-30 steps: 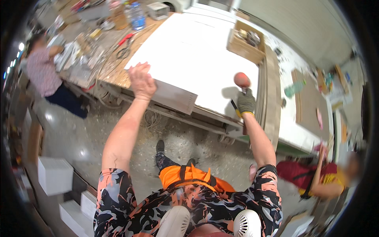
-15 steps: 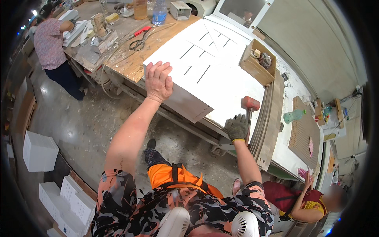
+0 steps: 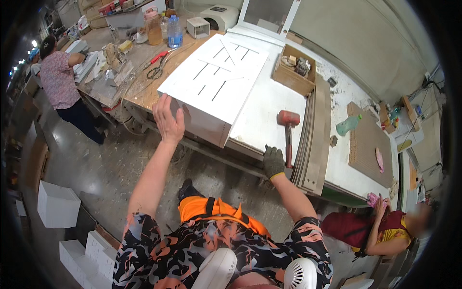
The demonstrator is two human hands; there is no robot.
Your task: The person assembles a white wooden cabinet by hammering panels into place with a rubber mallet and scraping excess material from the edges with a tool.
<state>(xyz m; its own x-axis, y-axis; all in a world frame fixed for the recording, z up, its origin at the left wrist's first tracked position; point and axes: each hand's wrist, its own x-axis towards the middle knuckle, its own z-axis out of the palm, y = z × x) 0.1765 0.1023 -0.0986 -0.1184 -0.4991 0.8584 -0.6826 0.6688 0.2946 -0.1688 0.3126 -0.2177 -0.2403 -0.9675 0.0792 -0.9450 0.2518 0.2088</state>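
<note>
A white box-like cabinet piece (image 3: pixel 208 86) with dark slots and pencil lines on top rests at the worktable's front edge. My bare left hand (image 3: pixel 168 123) is at its front left corner, fingers stretched out and thumb apart, holding nothing. In a grey work glove, my right hand (image 3: pixel 273 162) is by the table's front edge, right of the box. Its fingers extend forward and look uncurled. Just to its right lies a mallet (image 3: pixel 288 120) with a red head, its handle toward me; the glove appears beside the handle, not around it.
A wooden bin (image 3: pixel 294 70) of small parts stands behind the mallet, with stacked long boards (image 3: pixel 315 130) to its right. Red-handled pliers (image 3: pixel 161 57) and bottles (image 3: pixel 175 32) are at the back left. Co-workers stand at left and right. White boxes (image 3: pixel 58 204) sit on the floor.
My left hand has slid off the box's top edge to its front corner side. The right hand stays near the mallet. The whole view has shifted a little.
</note>
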